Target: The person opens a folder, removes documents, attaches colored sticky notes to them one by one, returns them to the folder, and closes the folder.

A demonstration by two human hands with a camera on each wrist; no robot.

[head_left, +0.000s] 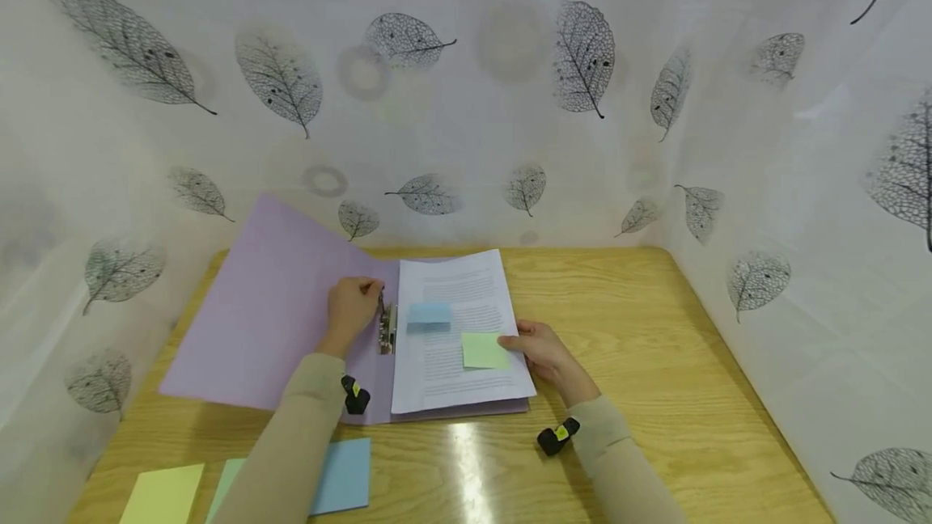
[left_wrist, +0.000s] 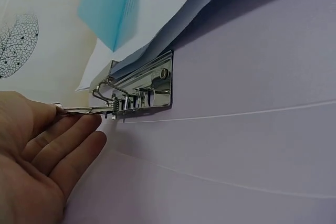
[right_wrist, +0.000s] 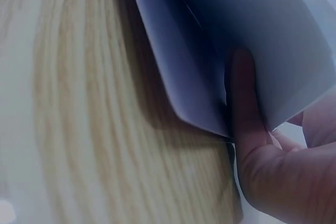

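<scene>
A purple folder (head_left: 269, 306) lies spread on the table, its left cover raised off the surface. At its spine is a metal lever clip (head_left: 388, 330). My left hand (head_left: 352, 314) pinches the clip's lever (left_wrist: 84, 110) between thumb and fingers; the lever stands out from the clip's plate (left_wrist: 163, 85). Printed sheets (head_left: 459, 281) rest over the right cover, bearing a blue sticky note (head_left: 429, 317) and a green sticky note (head_left: 484, 352). My right hand (head_left: 546, 354) grips the sheets' right edge, thumb on top, fingers underneath. In the right wrist view, the sheets (right_wrist: 283, 40) are lifted off the cover (right_wrist: 178, 87).
Along the table's front left lie a yellow pad (head_left: 163, 492), a green pad (head_left: 224, 482) and a blue pad (head_left: 345, 475), partly behind the left sleeve. Leaf-printed curtains (head_left: 466, 120) enclose the wooden table (head_left: 619, 289) at the back and sides.
</scene>
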